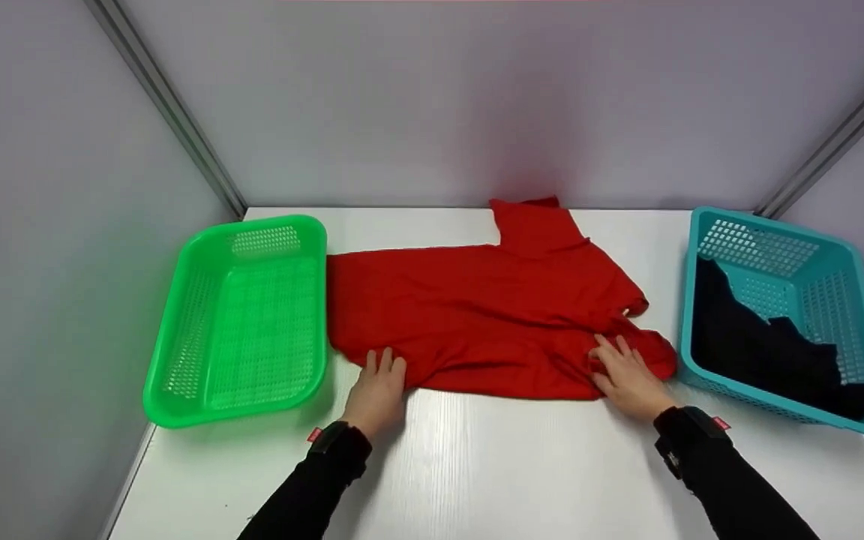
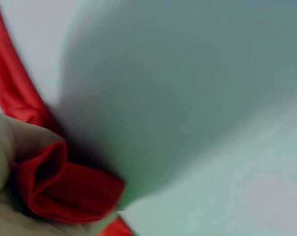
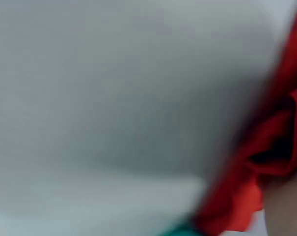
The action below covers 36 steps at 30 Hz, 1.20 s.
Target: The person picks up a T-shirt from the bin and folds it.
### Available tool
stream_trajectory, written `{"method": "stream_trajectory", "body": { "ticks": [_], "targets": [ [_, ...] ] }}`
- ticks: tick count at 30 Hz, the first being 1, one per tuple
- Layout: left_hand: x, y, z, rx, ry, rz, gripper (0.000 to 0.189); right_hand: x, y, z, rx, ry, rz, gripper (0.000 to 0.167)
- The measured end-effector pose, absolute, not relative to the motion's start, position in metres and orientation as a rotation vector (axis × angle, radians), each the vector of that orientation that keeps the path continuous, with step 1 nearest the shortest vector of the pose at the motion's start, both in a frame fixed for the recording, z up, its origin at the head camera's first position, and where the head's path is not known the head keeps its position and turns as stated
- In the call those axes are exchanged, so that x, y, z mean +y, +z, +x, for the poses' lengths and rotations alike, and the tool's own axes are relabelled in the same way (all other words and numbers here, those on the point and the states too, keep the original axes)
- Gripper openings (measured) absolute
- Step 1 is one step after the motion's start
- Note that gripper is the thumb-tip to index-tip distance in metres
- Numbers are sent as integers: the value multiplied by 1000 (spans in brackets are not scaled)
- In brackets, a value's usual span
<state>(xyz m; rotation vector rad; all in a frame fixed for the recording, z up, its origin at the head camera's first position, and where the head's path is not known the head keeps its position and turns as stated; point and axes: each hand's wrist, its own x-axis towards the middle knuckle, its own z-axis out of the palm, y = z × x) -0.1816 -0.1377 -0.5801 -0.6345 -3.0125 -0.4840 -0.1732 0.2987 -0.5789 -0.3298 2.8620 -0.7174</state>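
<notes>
A red T-shirt [image 1: 469,300] lies sideways on the white table, one sleeve pointing to the back wall and its hem end by the green basket. At its near left corner, my left hand [image 1: 378,394] grips the edge; in the left wrist view a folded flap of red cloth [image 2: 74,191] sits between thumb and fingers. My right hand [image 1: 631,379] pinches the near right part of the shirt, its fingers on top of the fabric. Bunched red cloth [image 3: 271,142] shows against that hand in the right wrist view, where most of the fingers are hidden.
An empty green basket [image 1: 319,315] stands to the left, beside the shirt's hem. At the right is a blue basket [image 1: 687,330] with black clothing [image 1: 762,360] inside. Pale walls [image 1: 402,105] close in the table [image 1: 447,465] at the back and sides.
</notes>
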Motion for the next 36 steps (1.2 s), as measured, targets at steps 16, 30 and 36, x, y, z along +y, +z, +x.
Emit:
{"method": "stream_trajectory", "body": {
  "ticks": [16, 30, 36],
  "targets": [
    [-136, -575, -253, -2792, -148, -581, 9, 261, -565, -158, 3153, -307, -81, 26],
    [-195, -520, -224, -2635, -277, -489, 26, 302, -516, -155, 3523, -602, 27, 14],
    [-209, -510, -214, -2705, -365, -504, 36, 301, -488, -156, 3672, -1187, -109, 22]
  ]
}}
